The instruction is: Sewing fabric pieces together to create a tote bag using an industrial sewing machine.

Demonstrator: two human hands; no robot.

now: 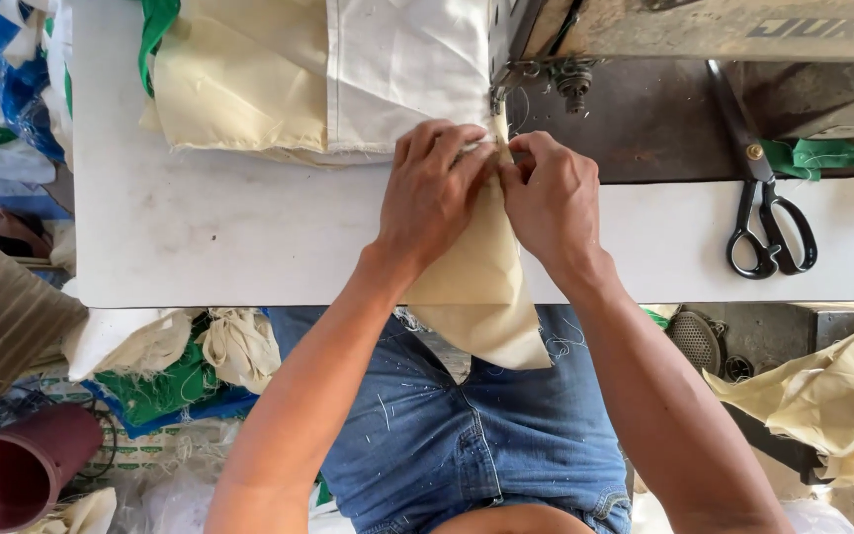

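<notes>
Both hands [491, 193] pinch cream fabric [476, 287] beside sewing machine [644, 40]

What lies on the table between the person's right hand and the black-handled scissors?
In the head view, only bare white tabletop lies between the right hand and the black-handled scissors; that stretch holds nothing else.

Lighting bright, even daylight; white table [200, 227] slightly glared. Soft shadows beneath hands. Focus sharp throughout, mild wide-angle distortion at edges.

On the counter [229, 237], folded cloth [476, 277] lies central; scissors [768, 213] at three o'clock, fabric pile [279, 79] at eleven.
</notes>
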